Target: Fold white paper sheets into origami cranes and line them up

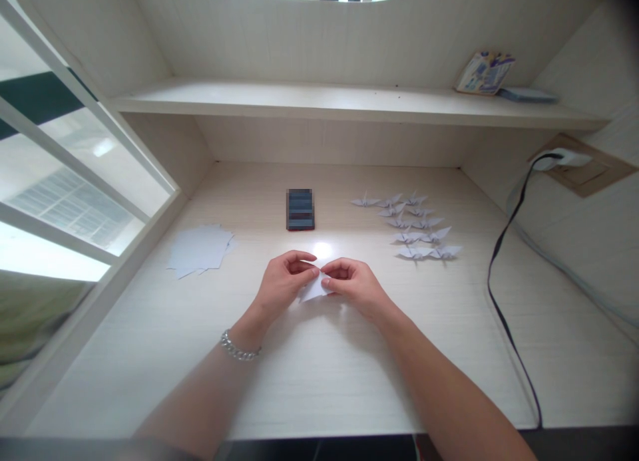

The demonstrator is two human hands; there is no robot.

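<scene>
A small folded piece of white paper (313, 289) is held between my two hands, low over the desk. My left hand (285, 278) pinches its upper left side between thumb and fingers. On the other side, my right hand (353, 283) grips the paper with its thumb on the near face and fingers curled behind. The fingers hide part of the folds. To the right, several white folded paper cranes (422, 237) stand in rows. A loose stack of white paper sheets (200, 248) lies to the left.
A dark phone (300, 210) lies beyond my hands. A black cable (494, 295) runs from the wall socket (584, 165) down the desk's right side. Above the back is a shelf (299, 98) with a small packet (484, 73). A window frame (150, 228) borders the left.
</scene>
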